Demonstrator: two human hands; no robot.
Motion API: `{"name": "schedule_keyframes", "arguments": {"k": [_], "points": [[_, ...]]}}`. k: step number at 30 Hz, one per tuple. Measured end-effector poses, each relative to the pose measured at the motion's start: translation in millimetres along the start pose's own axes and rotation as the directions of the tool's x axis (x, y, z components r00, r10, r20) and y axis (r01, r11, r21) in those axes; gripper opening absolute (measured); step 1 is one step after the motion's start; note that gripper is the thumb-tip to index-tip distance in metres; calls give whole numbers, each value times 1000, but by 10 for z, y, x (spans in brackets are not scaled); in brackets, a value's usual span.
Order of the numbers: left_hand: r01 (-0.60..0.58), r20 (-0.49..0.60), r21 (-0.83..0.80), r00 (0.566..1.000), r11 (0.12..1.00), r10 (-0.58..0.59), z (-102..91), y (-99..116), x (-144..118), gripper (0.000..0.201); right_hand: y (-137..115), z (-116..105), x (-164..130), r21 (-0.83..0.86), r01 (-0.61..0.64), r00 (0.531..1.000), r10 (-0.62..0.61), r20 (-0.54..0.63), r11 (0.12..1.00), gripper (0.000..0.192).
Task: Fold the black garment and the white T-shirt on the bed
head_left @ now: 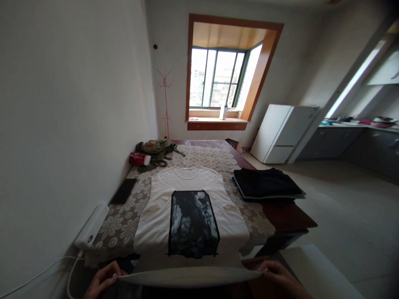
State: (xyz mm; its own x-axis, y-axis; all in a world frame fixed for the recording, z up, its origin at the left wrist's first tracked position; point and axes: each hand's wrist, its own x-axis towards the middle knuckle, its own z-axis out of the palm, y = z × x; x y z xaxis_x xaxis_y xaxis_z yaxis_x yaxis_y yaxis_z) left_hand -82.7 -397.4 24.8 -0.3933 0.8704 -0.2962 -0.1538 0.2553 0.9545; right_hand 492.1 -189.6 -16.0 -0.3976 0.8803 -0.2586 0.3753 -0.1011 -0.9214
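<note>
T-shirt lies flat on the table, hem stretched at 6 o'clock between left hand and right hand, fingers pinched shut. Uneven pulling could wrinkle it.

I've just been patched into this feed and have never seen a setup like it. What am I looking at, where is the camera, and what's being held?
There is no machine here: a person works with two bare hands, and the one camera sits on their head, looking forward and down. The left hand and right hand each pinch a corner of the bottom hem of a white T-shirt with a dark print, spread flat on a table with a flowered lace cloth. Also on the table: a folded stack of dark clothes, an olive bag, a red pack, a black phone-like slab and a white device with a cable.
</note>
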Motion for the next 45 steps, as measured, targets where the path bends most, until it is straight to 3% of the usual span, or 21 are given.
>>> {"name": "schedule_keyframes", "arguments": {"k": [6,8,11,13,15,17,19,27,32,38,45], "points": [[-35,153,376,988,926,-25,-7,-267,163,59,68,160,57,-126,-76,971,102,215,989,39],[-43,125,453,992,891,-16,72,-213,175,55,-54,233,100,-146,-65,977,93,191,987,40],[-64,-11,560,996,826,85,214,-14,200,47,-371,322,222,-138,42,987,-20,157,989,42],[-16,-129,651,983,759,131,283,127,226,41,-586,348,337,-134,96,993,-86,77,986,45],[85,-230,739,964,669,131,317,221,247,39,-722,348,453,-158,94,986,-114,-125,983,49],[143,-259,783,960,605,108,319,253,256,40,-748,340,543,-189,54,934,-117,-337,980,51],[132,-238,773,967,620,92,304,233,257,40,-683,342,592,-201,12,885,-104,-453,979,51],[62,-238,639,964,767,121,334,115,314,38,-426,436,620,-139,-76,823,-17,-569,987,50],[17,-242,561,959,827,145,402,134,309,61,-465,404,686,-149,-58,835,-34,-550,987,44],[9,-221,564,965,826,141,269,171,258,73,-397,288,658,-250,-112,838,-44,-543,962,40],[17,-203,599,970,800,131,263,235,350,71,-494,95,752,-419,-146,893,-63,-445,896,41]]}}
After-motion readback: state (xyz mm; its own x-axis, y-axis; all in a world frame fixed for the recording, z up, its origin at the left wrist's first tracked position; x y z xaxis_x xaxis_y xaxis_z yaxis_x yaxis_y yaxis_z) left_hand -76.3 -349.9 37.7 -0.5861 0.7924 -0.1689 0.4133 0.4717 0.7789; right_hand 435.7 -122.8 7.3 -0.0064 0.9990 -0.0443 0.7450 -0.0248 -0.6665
